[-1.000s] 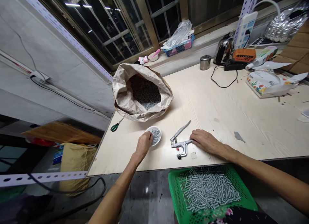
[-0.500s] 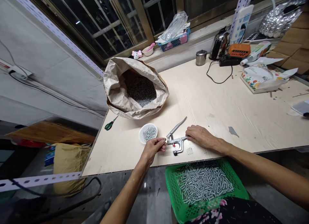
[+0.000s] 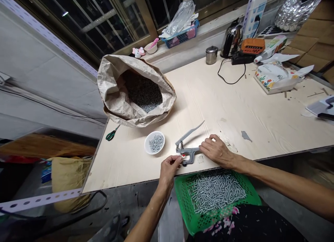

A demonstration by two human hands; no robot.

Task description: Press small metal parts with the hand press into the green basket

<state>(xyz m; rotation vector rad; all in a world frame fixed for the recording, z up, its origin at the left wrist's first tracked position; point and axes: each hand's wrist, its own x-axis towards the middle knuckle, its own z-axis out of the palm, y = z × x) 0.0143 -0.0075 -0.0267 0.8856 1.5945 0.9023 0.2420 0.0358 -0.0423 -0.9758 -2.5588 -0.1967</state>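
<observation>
Near the table's front edge lie grey snap-fastener pliers [image 3: 191, 152], their upper handle raised and a small red tip in the jaw. My right hand [image 3: 215, 150] has its fingers closed around the end of the lower handle. At the jaw, my left hand [image 3: 169, 166] is pinched together; whatever sits between its fingertips is too small to make out. Left of the pliers stands a white bowl [image 3: 146, 143] with small silvery metal pieces in it. Below the table edge, a green basket [image 3: 181, 200] holds many threaded-looking metal pieces [image 3: 217, 191].
A large paper sack [image 3: 109, 82] of small metal pieces stands open behind the bowl. Green-handled scissors [image 3: 111, 135] lie at the left edge. Farther back are a metal canister [image 3: 211, 55], a kettle [image 3: 231, 38], an orange battery [image 3: 252, 46] and a tissue pack [image 3: 273, 77].
My left hand has moved from the pliers' hinge end down to the jaw opening. The upper handle now stands wider from the lower one. The camera view has shifted slightly.
</observation>
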